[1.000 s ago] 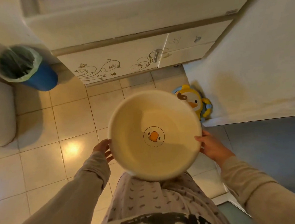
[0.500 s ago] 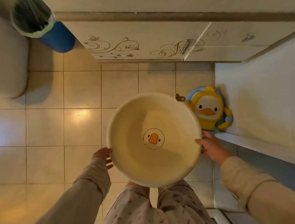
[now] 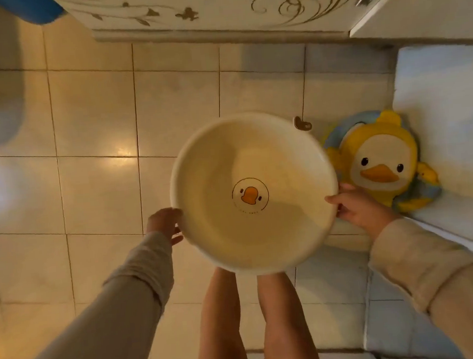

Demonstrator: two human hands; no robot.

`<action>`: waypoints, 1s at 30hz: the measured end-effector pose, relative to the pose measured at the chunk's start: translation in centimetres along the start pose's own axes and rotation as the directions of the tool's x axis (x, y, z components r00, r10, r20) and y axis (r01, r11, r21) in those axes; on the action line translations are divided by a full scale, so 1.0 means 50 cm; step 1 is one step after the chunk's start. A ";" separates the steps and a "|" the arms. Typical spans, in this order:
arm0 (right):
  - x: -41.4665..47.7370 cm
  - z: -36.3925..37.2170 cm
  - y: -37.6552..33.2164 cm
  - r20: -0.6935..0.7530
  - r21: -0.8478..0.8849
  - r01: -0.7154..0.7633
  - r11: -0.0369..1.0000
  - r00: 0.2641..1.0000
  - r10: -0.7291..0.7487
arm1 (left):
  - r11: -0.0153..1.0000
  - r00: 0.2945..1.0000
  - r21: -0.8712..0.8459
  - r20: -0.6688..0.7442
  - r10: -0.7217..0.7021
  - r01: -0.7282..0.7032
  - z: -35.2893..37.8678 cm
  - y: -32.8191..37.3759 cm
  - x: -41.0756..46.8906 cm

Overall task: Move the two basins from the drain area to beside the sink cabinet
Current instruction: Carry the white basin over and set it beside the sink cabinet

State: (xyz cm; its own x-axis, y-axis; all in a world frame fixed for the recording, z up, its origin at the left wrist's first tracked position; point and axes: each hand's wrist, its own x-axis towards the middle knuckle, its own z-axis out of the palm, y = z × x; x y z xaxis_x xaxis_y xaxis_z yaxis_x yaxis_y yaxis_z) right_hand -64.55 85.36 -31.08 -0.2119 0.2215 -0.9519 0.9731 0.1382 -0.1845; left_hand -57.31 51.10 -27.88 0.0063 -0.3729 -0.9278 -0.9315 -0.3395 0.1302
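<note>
Lower and closer to the tiled floor than half a second ago, the round cream plastic basin with an orange duck print now hangs just beside the yellow duck-faced basin propped in the floor's right corner against the white wall, near the scroll-patterned sink cabinet. Left hand and right hand grip opposite rims, fingers curled around the edge, likely to keep it level while setting it down.
</note>
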 end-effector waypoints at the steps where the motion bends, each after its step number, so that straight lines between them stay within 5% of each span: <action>1: 0.035 0.020 -0.013 0.005 -0.008 0.020 1.000 1.000 -0.020 | 0.999 1.000 -0.040 0.003 -0.020 0.020 0.015 0.011 0.032; 7: 0.225 0.099 -0.109 0.027 -0.066 0.113 0.991 0.993 -0.111 | 0.994 0.994 0.002 0.002 0.109 -0.109 0.101 0.136 0.207; 16: 0.448 0.096 -0.274 -0.072 -0.018 0.207 0.978 0.975 -0.208 | 0.888 0.918 0.255 0.213 0.334 -0.382 0.283 0.363 0.376; 30: 0.528 0.123 -0.362 -0.137 -0.008 0.311 0.951 0.941 -0.309 | 0.868 0.869 0.115 0.183 0.460 -0.483 0.343 0.442 0.456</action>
State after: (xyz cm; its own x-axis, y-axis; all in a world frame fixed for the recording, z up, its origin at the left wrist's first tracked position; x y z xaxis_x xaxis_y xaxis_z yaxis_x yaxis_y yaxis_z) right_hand -87.23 82.74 -54.38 -0.5122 0.2977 -0.8056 0.8584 0.2079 -0.4690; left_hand -84.00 49.89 -52.17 -0.4894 -0.3217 -0.8106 -0.8534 -0.0147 0.5211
